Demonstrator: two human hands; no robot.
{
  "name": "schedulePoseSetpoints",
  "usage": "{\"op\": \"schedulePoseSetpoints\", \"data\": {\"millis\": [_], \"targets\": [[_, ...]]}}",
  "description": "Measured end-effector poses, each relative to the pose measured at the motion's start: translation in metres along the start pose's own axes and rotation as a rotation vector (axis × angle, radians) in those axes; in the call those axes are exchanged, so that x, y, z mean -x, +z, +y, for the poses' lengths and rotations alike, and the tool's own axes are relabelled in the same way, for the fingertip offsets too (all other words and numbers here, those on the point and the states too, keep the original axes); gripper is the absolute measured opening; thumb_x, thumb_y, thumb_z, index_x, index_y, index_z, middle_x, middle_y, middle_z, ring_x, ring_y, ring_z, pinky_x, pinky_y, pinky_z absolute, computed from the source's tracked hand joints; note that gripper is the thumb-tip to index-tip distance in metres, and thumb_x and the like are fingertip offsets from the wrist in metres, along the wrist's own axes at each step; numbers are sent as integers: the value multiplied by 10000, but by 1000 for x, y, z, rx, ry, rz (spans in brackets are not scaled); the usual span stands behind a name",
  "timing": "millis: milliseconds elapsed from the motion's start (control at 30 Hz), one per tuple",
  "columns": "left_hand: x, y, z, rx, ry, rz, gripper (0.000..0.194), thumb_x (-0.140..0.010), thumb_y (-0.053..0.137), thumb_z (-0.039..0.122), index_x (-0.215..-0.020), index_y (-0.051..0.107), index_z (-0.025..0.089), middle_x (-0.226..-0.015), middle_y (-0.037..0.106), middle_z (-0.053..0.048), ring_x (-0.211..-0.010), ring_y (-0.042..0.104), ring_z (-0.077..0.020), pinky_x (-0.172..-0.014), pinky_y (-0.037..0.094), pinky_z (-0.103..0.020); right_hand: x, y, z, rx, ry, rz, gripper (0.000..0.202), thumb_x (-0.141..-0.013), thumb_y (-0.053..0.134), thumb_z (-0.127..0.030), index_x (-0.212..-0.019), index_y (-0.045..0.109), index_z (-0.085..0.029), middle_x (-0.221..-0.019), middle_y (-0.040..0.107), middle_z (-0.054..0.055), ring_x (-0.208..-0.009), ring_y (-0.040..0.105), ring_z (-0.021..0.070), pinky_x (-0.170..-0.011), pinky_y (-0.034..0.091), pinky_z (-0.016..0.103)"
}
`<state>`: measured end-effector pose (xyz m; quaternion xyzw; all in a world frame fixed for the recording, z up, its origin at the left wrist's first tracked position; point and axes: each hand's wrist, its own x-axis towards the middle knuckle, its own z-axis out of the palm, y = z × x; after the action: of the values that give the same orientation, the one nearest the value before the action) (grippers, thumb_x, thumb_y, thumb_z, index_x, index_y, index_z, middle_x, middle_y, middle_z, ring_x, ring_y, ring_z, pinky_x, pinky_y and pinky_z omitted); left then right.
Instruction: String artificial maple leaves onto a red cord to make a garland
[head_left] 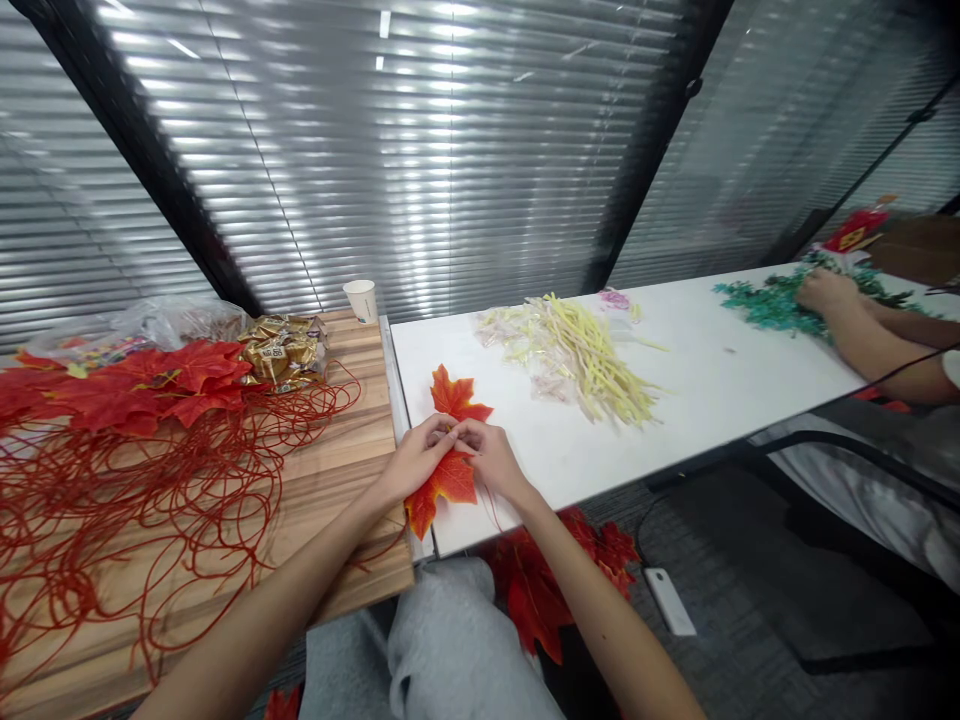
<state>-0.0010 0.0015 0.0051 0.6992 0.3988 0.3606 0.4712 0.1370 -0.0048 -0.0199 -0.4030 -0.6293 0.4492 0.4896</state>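
Both my hands meet over the left end of the white table, fingertips pinched together between two red-orange artificial maple leaves. One maple leaf (454, 393) points away from me; the other maple leaf (444, 487) hangs toward me, partly under my fingers. My left hand (420, 455) is closed at the leaves' joined middle. Right beside it, my right hand (491, 455) is closed too, with a thin red cord (491, 508) trailing below it. The exact spot my fingertips pinch is hidden.
On the wooden table (360, 480) lie tangled red cords (187, 480), red maple leaves (150, 385) and gold packets (285, 350). A paper cup (361, 301) stands behind. Yellow strips (592, 355) lie on the white table (517, 460). Another person's hand (829, 292) touches green foliage (772, 300).
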Motion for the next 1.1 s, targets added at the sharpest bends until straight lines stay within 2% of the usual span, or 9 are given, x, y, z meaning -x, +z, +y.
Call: {"op": "schedulePoseSetpoints", "data": {"millis": [500,1100], "targets": [[1,0,-1,-22,10,-20,227,-840,431,358,-921,523,167,-899,602,-44,-823,592,-161,-783,453,-282,0,0,1,-5,-5,-2,99,-744,517,-227,-743,590,-161,-714,635,28,-636,591,157,-612,460,264],[2,1,3,-21,10,-29,178,-844,428,313,-907,508,166,-878,580,-29,-797,582,-147,-776,444,-275,1,0,-1,-21,-13,-10,71,-712,503,-167,-723,573,-161,-705,622,23,-628,581,156,-604,444,263]]}}
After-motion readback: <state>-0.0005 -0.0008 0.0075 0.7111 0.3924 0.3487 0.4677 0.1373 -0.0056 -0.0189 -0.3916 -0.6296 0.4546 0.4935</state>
